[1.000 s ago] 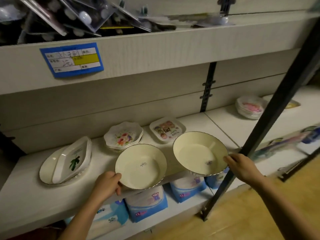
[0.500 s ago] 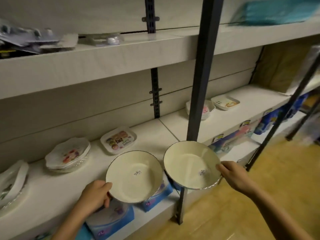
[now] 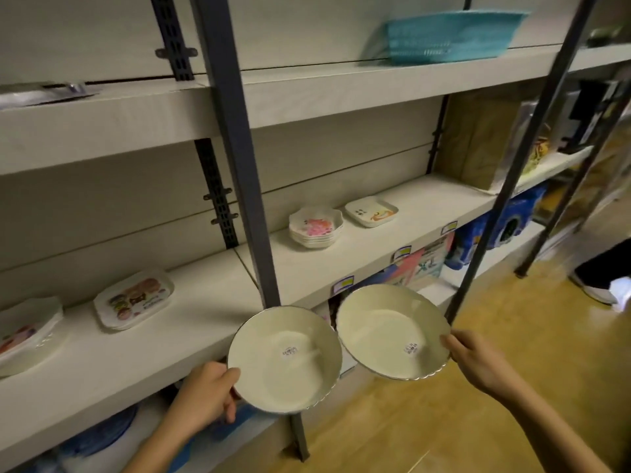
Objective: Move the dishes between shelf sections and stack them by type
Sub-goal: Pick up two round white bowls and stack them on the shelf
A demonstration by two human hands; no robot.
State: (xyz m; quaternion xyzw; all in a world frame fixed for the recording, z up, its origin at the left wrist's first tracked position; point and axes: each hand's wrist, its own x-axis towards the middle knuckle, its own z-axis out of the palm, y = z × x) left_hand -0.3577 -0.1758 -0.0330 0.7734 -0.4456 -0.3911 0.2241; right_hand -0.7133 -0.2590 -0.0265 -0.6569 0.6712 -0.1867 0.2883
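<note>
Bare forearms (image 3: 546, 421), left hand (image 3: 208, 392), right hand (image 3: 478, 361), white shoe (image 3: 618, 290) possibly theirs

Both arms are bare and enter from the near edge. The left forearm (image 3: 153, 448) rises toward the right, and the right forearm (image 3: 553, 428) comes from the near right corner and rises toward the left. The left grip (image 3: 205, 392) holds the near-left rim of a cream round scalloped-rim bowl (image 3: 285, 360), with the thumb laid over the rim and the other fingers curled beneath. The right grip (image 3: 474, 358) pinches the near-right rim of a second cream round scalloped-rim bowl (image 3: 389, 332), thumb on top. The two grips are well apart, the right one slightly farther.
</note>
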